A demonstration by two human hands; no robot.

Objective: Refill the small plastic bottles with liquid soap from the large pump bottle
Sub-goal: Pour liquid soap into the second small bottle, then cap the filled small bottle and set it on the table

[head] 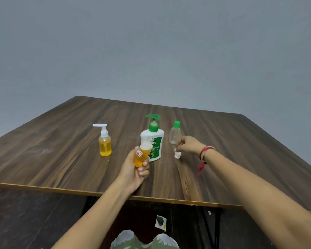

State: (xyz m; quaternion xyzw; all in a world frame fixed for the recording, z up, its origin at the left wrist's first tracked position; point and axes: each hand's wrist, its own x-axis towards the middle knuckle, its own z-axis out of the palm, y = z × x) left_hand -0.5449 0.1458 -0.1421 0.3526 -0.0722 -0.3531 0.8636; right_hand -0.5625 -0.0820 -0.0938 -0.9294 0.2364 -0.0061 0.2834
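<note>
Closest to the viewer, at the bottom edge, a lap in green and white patterned fabric shows between 2 bare forearms that reach up over the near edge of a dark wood-grain table.

The left hand is wrapped around a small plastic bottle, held above the table near its front middle. This bottle is tilted, with its uncapped neck pointing up and to the right. It is mostly full of orange liquid, pale and foamy near the top, and carries a white label with a red border.

Just behind it, partly hidden by it, stands the large pump bottle. It is white and upright, with a green pump head and a green label.

The right hand is to the right of the pump bottle, palm down, with its fingers curled toward a small white cap on the table. The fingertips are blurred, so it is unclear whether they pinch the cap or have let go of it. A red thread band circles that wrist.

Just behind the right hand stands 1 clear bottle with a green cap, upright and seemingly empty. Well to the left of the pump bottle stands a clear bottle with a white pump, about half full of orange liquid.

A plain grey wall fills the upper half of the view. On the dark floor below the table lies a small sticker.
</note>
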